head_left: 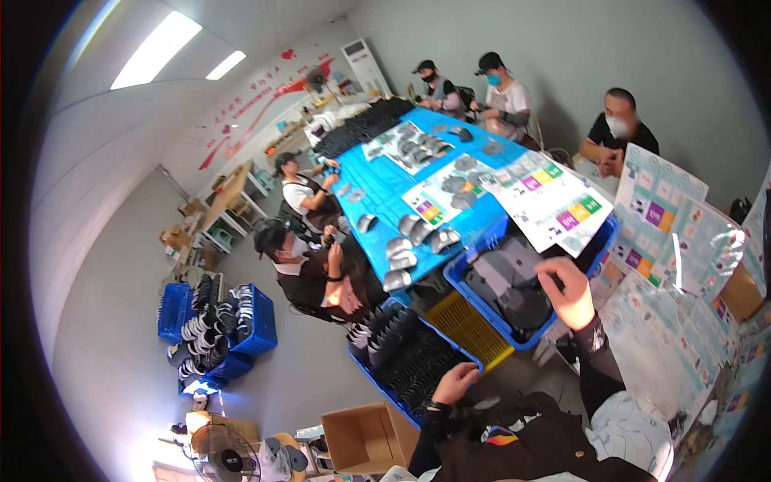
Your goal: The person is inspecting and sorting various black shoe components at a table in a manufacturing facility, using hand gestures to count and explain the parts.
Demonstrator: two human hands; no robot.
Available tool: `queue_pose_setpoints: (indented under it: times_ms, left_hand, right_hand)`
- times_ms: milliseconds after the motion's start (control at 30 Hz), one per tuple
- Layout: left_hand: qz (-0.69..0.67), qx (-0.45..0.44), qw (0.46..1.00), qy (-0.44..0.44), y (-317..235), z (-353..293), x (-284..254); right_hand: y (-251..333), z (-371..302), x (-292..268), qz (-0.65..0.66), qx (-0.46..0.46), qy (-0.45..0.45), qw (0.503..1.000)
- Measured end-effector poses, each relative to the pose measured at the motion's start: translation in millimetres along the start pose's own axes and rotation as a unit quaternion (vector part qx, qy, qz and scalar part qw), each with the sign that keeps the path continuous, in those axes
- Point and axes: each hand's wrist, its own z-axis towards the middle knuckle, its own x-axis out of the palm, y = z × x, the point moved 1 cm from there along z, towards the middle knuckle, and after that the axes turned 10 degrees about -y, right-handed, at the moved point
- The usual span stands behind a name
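My right hand [569, 294] is over the near right part of a blue crate [528, 344], fingers bent in toward the thumb. Beside its fingertips lie flat dark grey pieces with rounded edges [522, 302], heaped in that crate. Whether it pinches one of them is hard to make out. My left hand [455, 384] is lower, at the near right edge of a second blue crate [418, 415], its fingers drawn together; anything in them is hidden. Rows of curved dark pieces [409, 361] stand closely stacked in this second crate.
A blue-covered table [377, 193] bears printed sheets and curved grey pieces; several people sit around it. A yellow crate [470, 325] stands between the two blue crates. Printed sheets [666, 321] cover the surface at right. A cardboard box [369, 438] and a fan [229, 456] are at lower left.
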Motion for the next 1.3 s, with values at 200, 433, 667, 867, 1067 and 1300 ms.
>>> queue_pose_setpoints:
  times_ms: [200,433,667,867,1067,1300]
  left_hand:
    - [0.013,-0.004,1.0,0.015,-5,3,-3]
    - [-0.004,0.002,1.0,0.009,15,16,-14]
    - [-0.018,-0.014,1.0,-0.009,16,14,-20]
    - [-0.034,-0.042,0.999,-0.005,10,9,-28]
    - [0.013,-0.05,0.999,0.014,6,7,-28]
    - [-0.001,-0.039,0.999,0.02,11,8,-18]
  right_hand:
    - [-24,-34,11,-0.019,0.025,0.091,0.995]
    - [-32,-37,23,-0.016,0.057,0.087,0.994]
    - [-24,-27,34,0.02,0.075,0.11,0.991]
    - [-31,-24,38,0.009,0.051,0.119,0.992]
    - [-31,-26,36,-0.019,0.039,0.135,0.99]
    - [-27,-31,23,-0.023,0.057,0.147,0.987]
